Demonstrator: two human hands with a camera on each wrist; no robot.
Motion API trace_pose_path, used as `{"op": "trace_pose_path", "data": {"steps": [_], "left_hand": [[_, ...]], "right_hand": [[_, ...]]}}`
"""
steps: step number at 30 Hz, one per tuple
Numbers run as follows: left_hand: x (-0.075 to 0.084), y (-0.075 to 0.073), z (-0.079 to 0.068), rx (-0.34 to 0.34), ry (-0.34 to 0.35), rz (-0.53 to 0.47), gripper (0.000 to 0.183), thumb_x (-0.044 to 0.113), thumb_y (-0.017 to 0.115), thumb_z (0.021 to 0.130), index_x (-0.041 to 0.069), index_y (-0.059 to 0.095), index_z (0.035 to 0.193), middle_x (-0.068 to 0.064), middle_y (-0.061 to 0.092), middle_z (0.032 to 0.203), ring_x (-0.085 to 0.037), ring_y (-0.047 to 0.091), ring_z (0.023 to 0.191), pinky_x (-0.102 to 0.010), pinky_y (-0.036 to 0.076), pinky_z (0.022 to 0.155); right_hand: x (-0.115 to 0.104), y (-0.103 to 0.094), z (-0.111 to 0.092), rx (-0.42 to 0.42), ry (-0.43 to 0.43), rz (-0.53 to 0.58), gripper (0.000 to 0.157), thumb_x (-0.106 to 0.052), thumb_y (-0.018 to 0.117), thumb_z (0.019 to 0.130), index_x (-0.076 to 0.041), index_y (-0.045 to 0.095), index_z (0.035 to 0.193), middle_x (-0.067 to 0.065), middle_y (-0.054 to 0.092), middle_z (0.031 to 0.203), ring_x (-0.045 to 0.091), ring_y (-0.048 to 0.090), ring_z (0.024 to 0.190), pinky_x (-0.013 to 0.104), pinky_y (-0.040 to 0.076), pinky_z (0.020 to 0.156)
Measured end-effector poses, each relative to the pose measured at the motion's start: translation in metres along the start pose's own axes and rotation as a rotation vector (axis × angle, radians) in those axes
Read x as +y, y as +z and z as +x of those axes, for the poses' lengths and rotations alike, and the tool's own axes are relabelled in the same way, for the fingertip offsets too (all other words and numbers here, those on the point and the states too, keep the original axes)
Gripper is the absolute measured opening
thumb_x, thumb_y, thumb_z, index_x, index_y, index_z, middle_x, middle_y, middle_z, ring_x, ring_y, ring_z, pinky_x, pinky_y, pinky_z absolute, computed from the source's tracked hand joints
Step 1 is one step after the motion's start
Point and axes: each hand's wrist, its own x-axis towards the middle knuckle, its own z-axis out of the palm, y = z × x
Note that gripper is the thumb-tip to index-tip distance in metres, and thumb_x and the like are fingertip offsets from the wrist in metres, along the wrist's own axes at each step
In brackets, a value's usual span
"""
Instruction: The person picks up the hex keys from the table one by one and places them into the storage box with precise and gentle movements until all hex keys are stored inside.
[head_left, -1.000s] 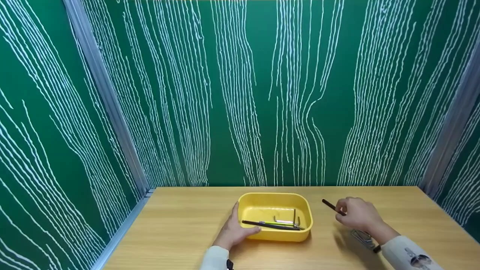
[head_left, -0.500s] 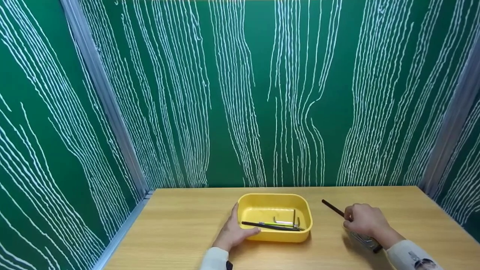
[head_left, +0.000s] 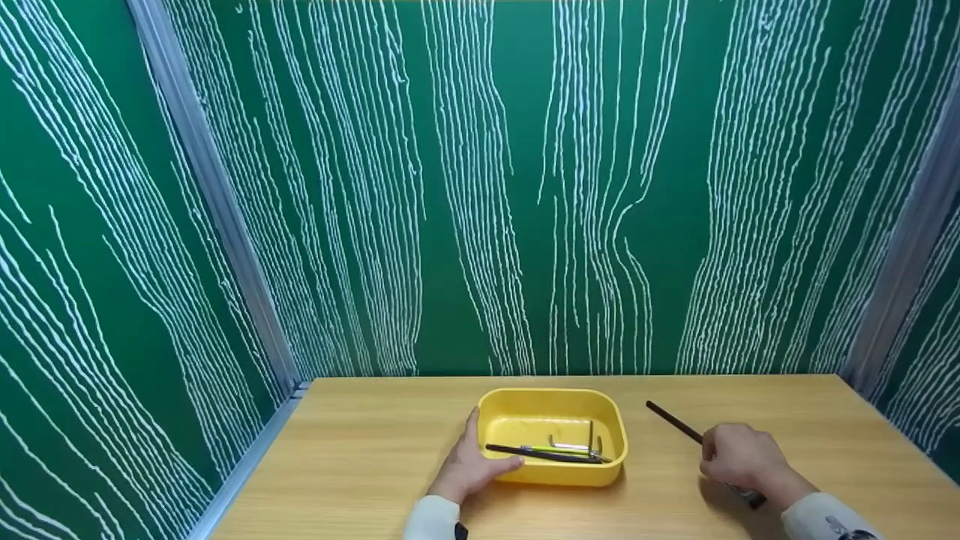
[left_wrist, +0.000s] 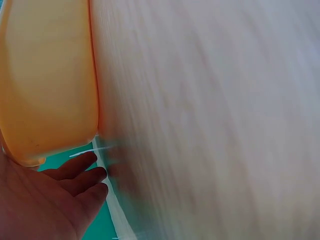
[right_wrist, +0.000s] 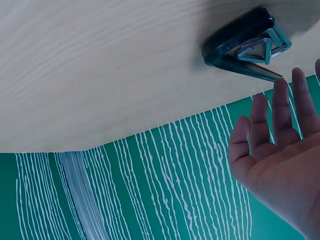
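Note:
In the head view a yellow plastic bin (head_left: 566, 475) holds a long black stick (head_left: 544, 454), a yellow-green stick (head_left: 576, 449) and L-shaped hex keys (head_left: 590, 435). My left hand (head_left: 471, 469) spans the bin's near-left corner, index finger along its left wall, thumb across the front. The left wrist view shows the other fingers of that hand apart from the bin (left_wrist: 47, 85). My right hand (head_left: 742, 457) is over a slim dark bar (head_left: 675, 422). A black wedge-shaped piece with metal wire loops (right_wrist: 240, 42) lies on the table near my right fingertips; its kind is unclear.
The wooden table (head_left: 360, 450) reaches back to a green wall (head_left: 667, 315) with white wavy lines. Grey metal posts (head_left: 255, 300) stand at the corners.
My right hand has moved right and toward me along the dark bar, uncovering more of it. The bar's far tip stays in place. Left hand and bin are still.

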Motion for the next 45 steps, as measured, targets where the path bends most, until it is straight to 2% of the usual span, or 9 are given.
{"op": "trace_pose_path", "data": {"steps": [11, 23, 28, 33, 40, 45], "left_hand": [[0.0, 0.001, -0.002, 0.007, 0.01, 0.012, 0.122, 0.06, 0.075, 0.046, 0.026, 0.007, 0.141, -0.007, 0.034, 0.138, -0.021, 0.041, 0.115, -0.043, 0.027, 0.104], [-0.002, -0.001, -0.001, 0.017, 0.004, -0.007, 0.119, 0.057, 0.076, 0.047, 0.027, 0.008, 0.141, -0.003, 0.032, 0.139, -0.02, 0.04, 0.115, -0.045, 0.026, 0.104], [-0.002, 0.001, -0.001, 0.014, 0.013, 0.001, 0.12, 0.059, 0.075, 0.046, 0.028, 0.007, 0.141, -0.004, 0.034, 0.139, -0.021, 0.041, 0.115, -0.044, 0.026, 0.104], [-0.003, 0.002, -0.001, 0.017, 0.002, 0.035, 0.12, 0.06, 0.074, 0.048, 0.027, 0.006, 0.141, -0.006, 0.033, 0.139, -0.022, 0.04, 0.118, -0.044, 0.027, 0.103], [-0.003, 0.003, 0.0, 0.026, -0.013, 0.061, 0.122, 0.065, 0.072, 0.045, 0.026, 0.007, 0.141, -0.006, 0.031, 0.14, -0.023, 0.038, 0.12, -0.045, 0.027, 0.103], [-0.001, 0.003, 0.0, 0.032, -0.018, 0.057, 0.12, 0.062, 0.073, 0.047, 0.027, 0.008, 0.141, -0.005, 0.031, 0.14, -0.022, 0.038, 0.12, -0.046, 0.027, 0.103]], "right_hand": [[0.006, 0.01, -0.004, -0.032, 0.023, 0.024, 0.007, -0.023, 0.062, 0.066, -0.016, 0.061, 0.066, -0.002, 0.052, 0.061, 0.015, 0.046, 0.054, 0.029, 0.031, 0.046], [0.007, 0.014, 0.0, -0.011, 0.008, 0.019, 0.007, -0.022, 0.065, 0.068, -0.017, 0.061, 0.064, -0.001, 0.052, 0.062, 0.015, 0.046, 0.055, 0.029, 0.031, 0.046], [0.008, 0.019, 0.0, 0.003, 0.018, 0.036, 0.013, -0.021, 0.063, 0.069, -0.016, 0.058, 0.058, -0.003, 0.05, 0.055, 0.014, 0.044, 0.05, 0.027, 0.029, 0.043], [0.006, 0.022, -0.001, 0.021, 0.035, 0.067, 0.021, -0.017, 0.06, 0.067, -0.016, 0.051, 0.048, -0.006, 0.04, 0.044, 0.01, 0.037, 0.04, 0.023, 0.023, 0.037], [0.001, 0.019, -0.003, -0.003, 0.04, 0.078, 0.019, -0.017, 0.06, 0.068, -0.016, 0.054, 0.05, -0.006, 0.043, 0.044, 0.01, 0.038, 0.039, 0.022, 0.024, 0.036], [-0.005, 0.014, -0.003, -0.005, 0.054, 0.123, 0.017, -0.019, 0.06, 0.071, -0.014, 0.056, 0.055, -0.004, 0.048, 0.05, 0.011, 0.04, 0.042, 0.024, 0.027, 0.038]]}}
